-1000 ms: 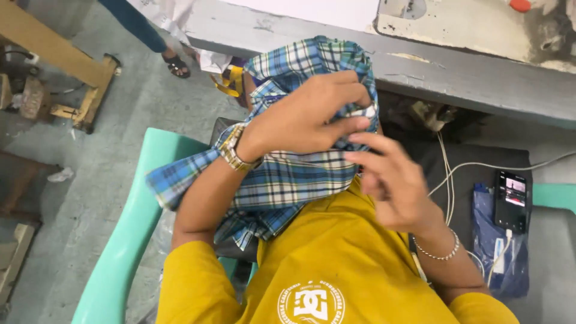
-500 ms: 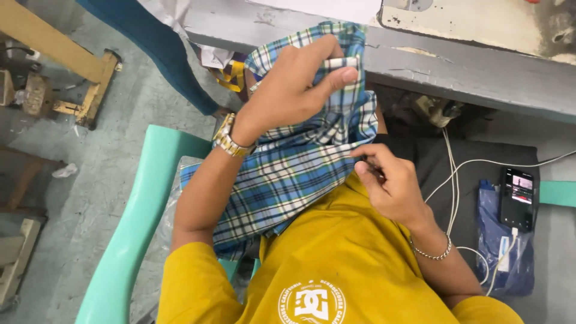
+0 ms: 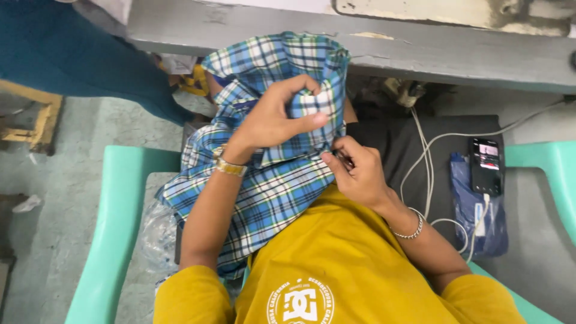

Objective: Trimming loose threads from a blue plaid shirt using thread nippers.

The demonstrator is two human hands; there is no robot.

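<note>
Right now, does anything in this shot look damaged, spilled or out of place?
Nothing spilled or broken. The grey table edge has chipped paint, and white cables trail loosely over the dark surface toward the phone. Both hands hold the plaid cloth.

Seen from above, the person's left hand (image 3: 279, 117) is raised ahead of the chest, wrist bent, fingers curled over and the thumb pointing right across them in a closed pinching grip. The left forearm runs straight up from the elbow at lower left, bare below a short yellow sleeve, with a gold-coloured watch (image 3: 230, 166) on the wrist. The right hand (image 3: 358, 172) sits lower and just to the right, close beneath the left, its fingers tucked in and fingertips pressed together at the upper left. The right forearm angles back toward the lower right, a thin silver bracelet (image 3: 410, 226) circling the wrist.
</note>
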